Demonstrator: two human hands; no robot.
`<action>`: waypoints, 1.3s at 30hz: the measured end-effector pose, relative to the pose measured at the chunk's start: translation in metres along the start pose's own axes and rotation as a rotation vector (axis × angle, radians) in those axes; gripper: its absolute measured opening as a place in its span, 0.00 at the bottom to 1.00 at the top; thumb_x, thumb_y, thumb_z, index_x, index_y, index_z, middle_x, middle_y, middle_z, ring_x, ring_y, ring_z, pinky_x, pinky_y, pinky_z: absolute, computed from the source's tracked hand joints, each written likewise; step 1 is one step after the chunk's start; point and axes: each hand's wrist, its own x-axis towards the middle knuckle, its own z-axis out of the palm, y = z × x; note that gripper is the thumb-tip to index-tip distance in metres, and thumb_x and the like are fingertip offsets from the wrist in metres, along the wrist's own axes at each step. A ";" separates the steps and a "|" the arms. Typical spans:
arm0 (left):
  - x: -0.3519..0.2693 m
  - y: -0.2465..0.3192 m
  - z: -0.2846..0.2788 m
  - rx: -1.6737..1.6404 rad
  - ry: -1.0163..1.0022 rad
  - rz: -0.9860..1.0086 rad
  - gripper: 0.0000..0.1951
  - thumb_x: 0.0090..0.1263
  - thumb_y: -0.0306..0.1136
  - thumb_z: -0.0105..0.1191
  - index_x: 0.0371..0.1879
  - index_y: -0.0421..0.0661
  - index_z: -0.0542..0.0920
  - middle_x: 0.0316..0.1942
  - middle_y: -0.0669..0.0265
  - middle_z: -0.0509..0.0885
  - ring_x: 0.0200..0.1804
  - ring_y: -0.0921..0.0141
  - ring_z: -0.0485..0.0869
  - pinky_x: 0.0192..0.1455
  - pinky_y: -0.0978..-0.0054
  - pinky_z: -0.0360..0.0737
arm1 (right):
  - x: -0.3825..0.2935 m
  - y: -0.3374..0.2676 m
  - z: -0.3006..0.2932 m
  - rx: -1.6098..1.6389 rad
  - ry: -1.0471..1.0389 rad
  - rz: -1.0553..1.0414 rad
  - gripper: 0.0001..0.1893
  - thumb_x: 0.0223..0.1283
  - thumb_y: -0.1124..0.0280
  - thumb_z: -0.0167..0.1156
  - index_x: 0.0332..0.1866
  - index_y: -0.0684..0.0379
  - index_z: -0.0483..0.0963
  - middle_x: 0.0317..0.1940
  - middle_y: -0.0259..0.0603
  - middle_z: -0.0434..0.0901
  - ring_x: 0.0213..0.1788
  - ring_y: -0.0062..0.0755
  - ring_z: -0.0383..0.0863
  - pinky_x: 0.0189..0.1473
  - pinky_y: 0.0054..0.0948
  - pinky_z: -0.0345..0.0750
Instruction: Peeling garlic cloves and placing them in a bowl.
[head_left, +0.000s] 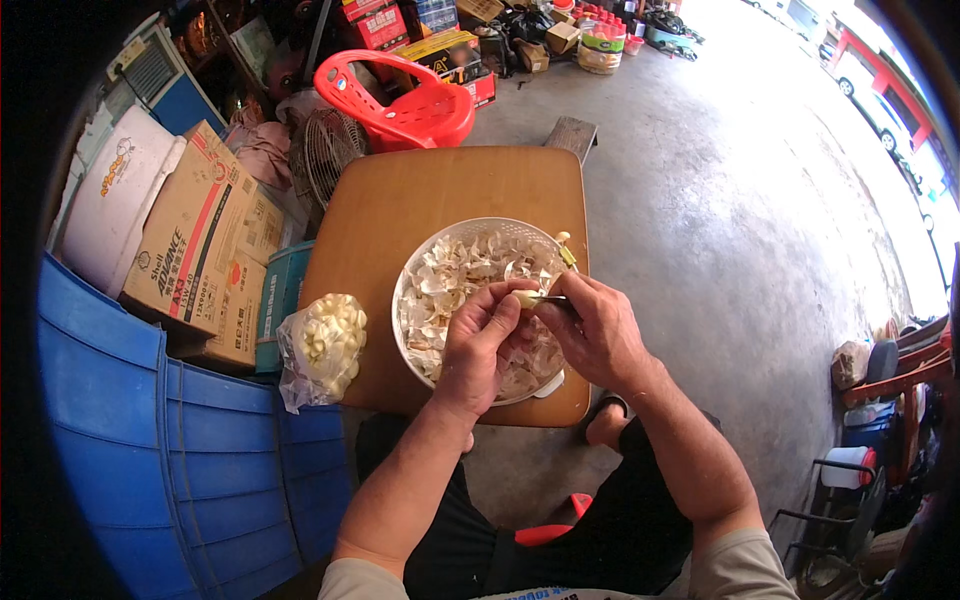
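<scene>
Between its thumb and fingers, my left hand (480, 341) pinches a pale garlic clove (527, 298). My right hand (604, 330) grips a small knife (553, 299), whose blade meets the clove; most of its handle is hidden in the fingers. Both hands are above a round white plastic basket (397, 330) with a perforated wall. Papery garlic skins (450, 277) cover what shows of its inside. To the left, a clear plastic bag (322, 349) full of peeled cloves sits at the table's edge. A small yellow-green object (567, 256) lies at the basket's right rim.
The basket stands on a small brown table (450, 180). Behind it are a red plastic chair (397, 105) and a metal fan (330, 150). Cardboard boxes (202, 240) and blue panels (112, 435) crowd the left. A wooden bench end (572, 136) protrudes past the table's far right corner.
</scene>
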 end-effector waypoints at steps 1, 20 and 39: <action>0.001 -0.002 -0.001 -0.005 -0.001 -0.001 0.13 0.81 0.36 0.52 0.56 0.44 0.81 0.38 0.73 0.84 0.37 0.82 0.79 0.43 0.82 0.79 | 0.000 -0.001 -0.001 0.000 0.000 0.000 0.13 0.63 0.65 0.66 0.36 0.62 0.70 0.31 0.50 0.79 0.36 0.56 0.83 0.36 0.46 0.77; 0.001 -0.005 0.003 0.306 0.044 0.183 0.11 0.80 0.32 0.52 0.55 0.45 0.81 0.38 0.74 0.82 0.37 0.82 0.77 0.42 0.83 0.77 | 0.000 0.000 0.000 -0.024 0.067 0.059 0.09 0.62 0.75 0.61 0.41 0.64 0.68 0.32 0.50 0.77 0.35 0.55 0.81 0.37 0.45 0.77; 0.000 -0.008 0.006 0.668 0.048 0.430 0.10 0.76 0.26 0.55 0.52 0.43 0.84 0.46 0.69 0.80 0.44 0.79 0.79 0.44 0.81 0.78 | -0.002 -0.004 -0.001 0.067 0.040 0.052 0.09 0.65 0.72 0.62 0.46 0.61 0.72 0.34 0.51 0.80 0.37 0.54 0.83 0.38 0.45 0.78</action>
